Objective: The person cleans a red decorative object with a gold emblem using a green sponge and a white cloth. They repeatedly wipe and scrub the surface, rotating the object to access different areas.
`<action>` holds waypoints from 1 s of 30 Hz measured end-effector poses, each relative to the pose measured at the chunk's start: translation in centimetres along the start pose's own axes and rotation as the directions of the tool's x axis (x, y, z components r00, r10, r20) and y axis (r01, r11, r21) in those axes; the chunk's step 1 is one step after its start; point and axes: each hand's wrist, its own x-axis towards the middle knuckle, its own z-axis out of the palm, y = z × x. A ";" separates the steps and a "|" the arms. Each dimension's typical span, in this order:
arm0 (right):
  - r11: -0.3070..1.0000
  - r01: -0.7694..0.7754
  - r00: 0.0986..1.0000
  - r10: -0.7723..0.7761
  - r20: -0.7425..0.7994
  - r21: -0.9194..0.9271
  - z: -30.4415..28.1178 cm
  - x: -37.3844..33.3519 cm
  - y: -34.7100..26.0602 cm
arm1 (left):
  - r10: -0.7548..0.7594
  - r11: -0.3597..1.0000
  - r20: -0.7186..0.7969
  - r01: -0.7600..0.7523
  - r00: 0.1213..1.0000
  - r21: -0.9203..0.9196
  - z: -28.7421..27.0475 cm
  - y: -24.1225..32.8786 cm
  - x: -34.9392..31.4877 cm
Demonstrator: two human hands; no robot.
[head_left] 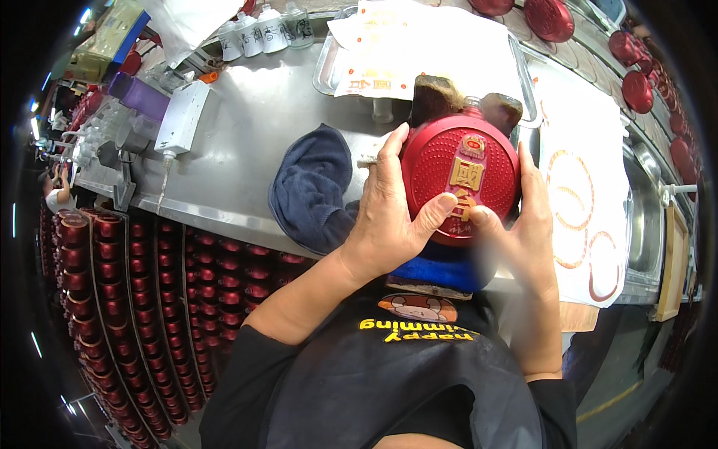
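A round, flat red bottle (426, 161) with a dimpled face and a short neck at its far end lies between my hands. Raised gold characters (467, 176) run down its middle. My left hand (389, 213) is wrapped round the bottle's left edge, its thumb on the lower characters. From the right, my right hand (531, 224) grips the other edge, its thumb also at the lower characters. Two dark, worn blocks (502, 112) stand just beyond the bottle, beside its neck. Under its near edge shows something blue (441, 271). A crumpled navy cloth (310, 187) lies left of my left hand.
Sheets of red and gold stickers (434, 45) lie on a metal tray (323, 71) at the back. Several small bottles (250, 34) and a white box (183, 116) stand farther left. Racks of red bottles (112, 299) fill the lower left. At right, a marked white sheet (583, 142) lies beside a sink (647, 232).
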 end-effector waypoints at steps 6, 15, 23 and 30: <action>0.999 -0.038 0.999 0.038 0.000 0.013 0.1 0.1 -0.2 | -0.006 0.998 0.021 0.008 1.000 -0.063 -0.2 0.1 0.1; 0.999 -0.034 0.999 0.034 -0.010 -0.014 0.3 -0.1 -0.2 | 0.025 0.997 0.007 -0.025 1.000 -0.078 -0.2 0.0 -0.2; 0.999 -0.016 1.000 0.017 0.010 -0.042 0.0 0.0 -0.4 | 0.092 0.989 -0.043 -0.086 0.995 0.117 -1.4 0.8 3.0; 0.998 0.020 1.000 -0.020 0.003 -0.054 0.0 -0.1 -0.4 | 0.064 0.971 -0.040 -0.053 0.997 0.233 -1.0 1.4 6.1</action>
